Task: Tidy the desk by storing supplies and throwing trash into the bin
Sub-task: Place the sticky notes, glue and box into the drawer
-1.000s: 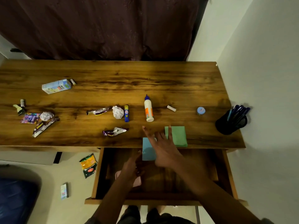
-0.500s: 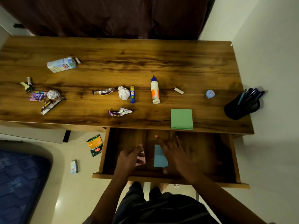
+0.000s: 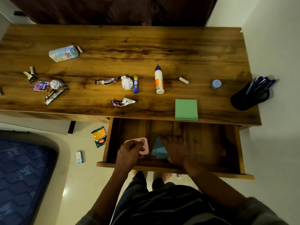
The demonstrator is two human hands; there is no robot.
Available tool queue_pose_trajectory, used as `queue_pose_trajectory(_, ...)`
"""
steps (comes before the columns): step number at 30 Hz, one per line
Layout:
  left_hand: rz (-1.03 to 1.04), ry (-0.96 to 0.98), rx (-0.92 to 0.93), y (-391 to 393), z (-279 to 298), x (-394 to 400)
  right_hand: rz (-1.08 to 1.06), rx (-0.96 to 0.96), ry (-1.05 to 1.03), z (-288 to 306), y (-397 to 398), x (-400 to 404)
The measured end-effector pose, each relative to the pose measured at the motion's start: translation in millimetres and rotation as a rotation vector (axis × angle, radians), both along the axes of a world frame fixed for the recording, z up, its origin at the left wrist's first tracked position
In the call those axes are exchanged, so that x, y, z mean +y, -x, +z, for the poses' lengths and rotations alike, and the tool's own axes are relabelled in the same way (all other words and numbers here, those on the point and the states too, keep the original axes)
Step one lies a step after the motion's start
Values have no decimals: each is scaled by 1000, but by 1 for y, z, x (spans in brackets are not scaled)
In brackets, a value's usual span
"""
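Wood-grain desk (image 3: 146, 46) against white walls, open wooden drawer (image 3: 203, 143): left hand (image 3: 129, 151) pinching pink rectangular pad (image 3: 146, 143), right hand (image 3: 174, 148) flat-fingered on blue paper pad (image 3: 158, 151).

left hand (image 3: 129, 151): my fingers curled, thumb up, reaching forward and down, not sure it grips anything
right hand (image 3: 174, 148): palm down, fingers stretched flat, forearm angling in from lower right

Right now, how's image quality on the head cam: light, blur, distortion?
Head view: dim and warm, brightest mid-desk, corners darker; the open drawer sits in shadow; right hand slightly motion-blurred over the blue pad; wide-angle bowing along the desk edges; pen holder casts a soft wall shadow.
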State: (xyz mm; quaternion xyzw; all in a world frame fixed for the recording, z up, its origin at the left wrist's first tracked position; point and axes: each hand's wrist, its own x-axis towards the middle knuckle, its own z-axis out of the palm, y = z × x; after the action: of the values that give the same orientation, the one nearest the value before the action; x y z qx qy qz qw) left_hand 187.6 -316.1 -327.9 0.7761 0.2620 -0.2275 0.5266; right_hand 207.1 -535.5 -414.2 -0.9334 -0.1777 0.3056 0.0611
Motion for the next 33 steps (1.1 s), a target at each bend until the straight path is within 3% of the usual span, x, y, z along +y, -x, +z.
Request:
queue_pose_trajectory(17,-204,-128,-92,18,-12,-21,-275,-60,-110,-16,13,28)
queue_pose_trajectory(23,-494,-248,-149,-8,-25,-52,-781,-55,-231,-20,28,9)
queue_pose_trajectory(29,-788,-424,54,-24,-54,-99,-854,152,-258,-29,32,-11)
queue_pose_trajectory(33,-801,-575,196,-22,-70,-108,-927,192,-343,-28,30,-13)
